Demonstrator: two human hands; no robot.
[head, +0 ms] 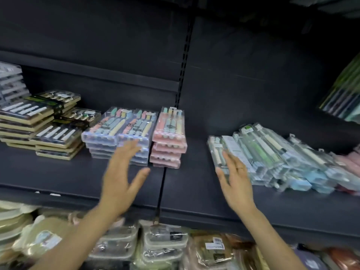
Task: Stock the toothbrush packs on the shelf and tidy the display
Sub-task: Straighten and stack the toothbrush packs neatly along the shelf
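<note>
Here, head view only. My left hand point(120, 172) is at lower centre of the frame, fingers spread and holding nothing, fingertips in front of the blue toothbrush packs point(118, 133); I cannot tell whether they touch. My right hand point(235, 180) is lower right of centre, fingers straight and apart, empty, just beside the near end of the clear packs point(263, 152).

Shelf point(58, 172), mid-frame: blue packs in two neat side-by-side stacks, pink packs point(168, 137) stacked tight against their right. Left of frame, tan-edged packs point(56, 135) in several stacks, fairly square. A bare gap of shelf sits between the pink stack and the clear packs.

Progress, my judgement: centre and left look stocked and tidy. The clear packs at right lie slanted and overlapping, fanned out rather than stacked; that run still needs squaring. Nothing in either hand to add.

Writing: a handwritten-style word on the blue packs, possibly "Big"; too blurred to be sure. Other labels unreadable. Bagged goods point(165, 242) on the lower shelf, bottom of frame.
</note>
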